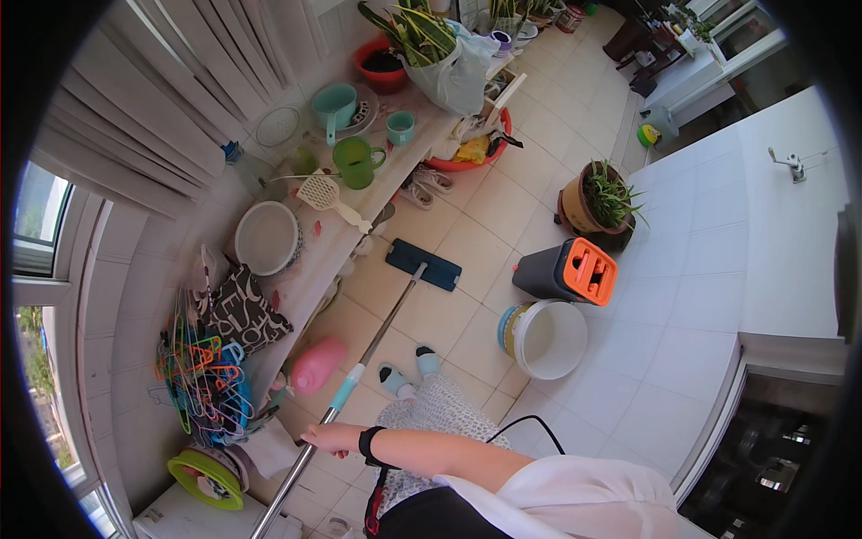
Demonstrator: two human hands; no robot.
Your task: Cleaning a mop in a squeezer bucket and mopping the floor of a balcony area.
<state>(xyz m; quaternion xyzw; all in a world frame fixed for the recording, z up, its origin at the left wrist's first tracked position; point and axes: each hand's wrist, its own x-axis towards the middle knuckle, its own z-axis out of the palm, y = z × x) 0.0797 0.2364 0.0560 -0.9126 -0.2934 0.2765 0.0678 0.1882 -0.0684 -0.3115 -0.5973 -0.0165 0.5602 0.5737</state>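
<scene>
My right hand (332, 438) is closed around the pole of a flat mop, just below the pole's light-blue and white section. The mop pole (389, 325) slants from the lower left up to a dark blue mop head (424, 264). That mop head lies flat on the beige tiled floor (485, 216), ahead of my slippered feet (409, 367). A black band circles my right wrist. My left hand is out of view, and the pole's lower end runs past the picture's bottom edge.
Along the left runs a ledge (310, 260) with a white basin (268, 238), green mug (357, 163) and hangers (206, 382). A pink jug (319, 364) stands below. On the right are a white bucket (552, 340), grey-orange mop bucket (567, 271) and potted plant (597, 199).
</scene>
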